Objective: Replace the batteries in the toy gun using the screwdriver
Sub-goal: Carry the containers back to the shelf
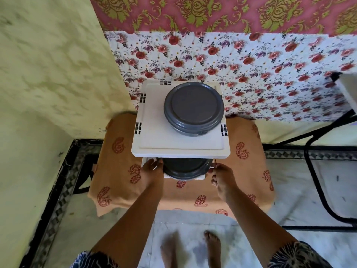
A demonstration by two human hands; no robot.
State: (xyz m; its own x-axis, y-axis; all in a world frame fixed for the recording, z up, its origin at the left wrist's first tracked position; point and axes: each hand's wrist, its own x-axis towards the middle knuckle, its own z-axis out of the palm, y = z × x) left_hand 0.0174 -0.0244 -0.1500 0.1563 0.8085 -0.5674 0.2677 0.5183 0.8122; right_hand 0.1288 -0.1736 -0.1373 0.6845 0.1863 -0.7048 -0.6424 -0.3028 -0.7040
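Standing view, looking straight down. White plastic rack (180, 149) with slotted corners sits on a low surface covered by an orange cloth (249, 171) printed with red paisley.

Top shelf: one round dark-grey container (193, 107), lid on, contents hidden. It sits toward the far right of the shelf, its front edge near the right-hand corner slot.

Lower shelf: a second dark-grey round container (187, 169), also lidded, contents hidden. Only its front half shows under the top shelf; the rest is covered. It sits on a white lower tray (200, 177) whose front edge juts out.

Left hand (153, 167): fingers reach to the left front of the lower shelf, touching the rack beside the lower container. Whether they curl round anything is not clear; grip cannot be told.

Right hand (222, 176): at the right front corner of the lower shelf, fingers curled, thumb and forefinger pinching something thin and pale by the rack's upright. Too small to name.

Toy gun, screwdriver, batteries: none can be made out; if they are in the lidded containers, the lids hide them.

Behind: floral fabric (251, 70) hanging, pink-and-gold patterned wall (212, 12) above it. Left: mottled yellow-green wall. Floor (301, 190) pale marble with a dark patterned border. Black metal frame (316, 178) at right. Bare feet (211, 246) at the bottom edge.
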